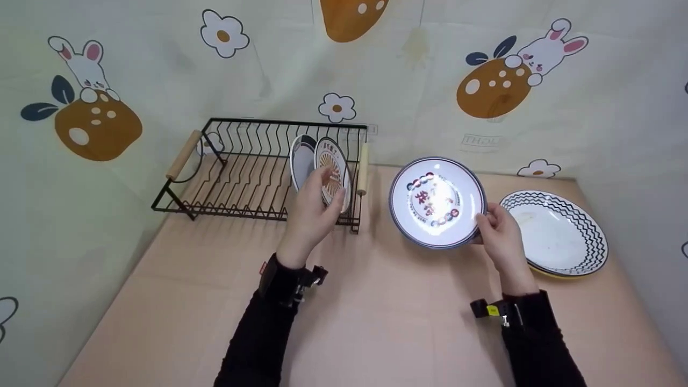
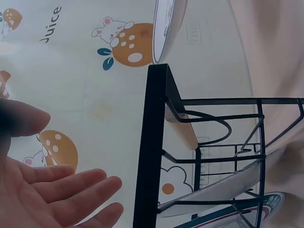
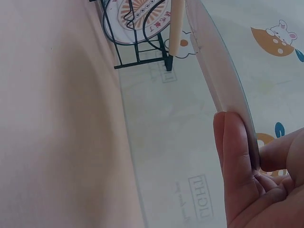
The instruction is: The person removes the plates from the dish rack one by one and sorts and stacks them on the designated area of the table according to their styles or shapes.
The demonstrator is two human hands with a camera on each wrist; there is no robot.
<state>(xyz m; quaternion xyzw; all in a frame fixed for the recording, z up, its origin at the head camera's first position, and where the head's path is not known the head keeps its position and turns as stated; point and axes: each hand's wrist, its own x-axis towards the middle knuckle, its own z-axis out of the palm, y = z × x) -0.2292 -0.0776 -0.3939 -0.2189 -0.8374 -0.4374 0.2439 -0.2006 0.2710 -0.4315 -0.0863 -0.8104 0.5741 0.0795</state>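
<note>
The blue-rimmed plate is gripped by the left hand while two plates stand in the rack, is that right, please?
Not quite: the head view shows the right hand gripping the blue-rimmed plate; the left hand is open. Two plates do stand in the rack.

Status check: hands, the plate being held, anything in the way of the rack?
Left hand open, by the rack. Right hand grips blue-rimmed plate by its edge, lifted off table. Two plates fill rack's right end.
</note>
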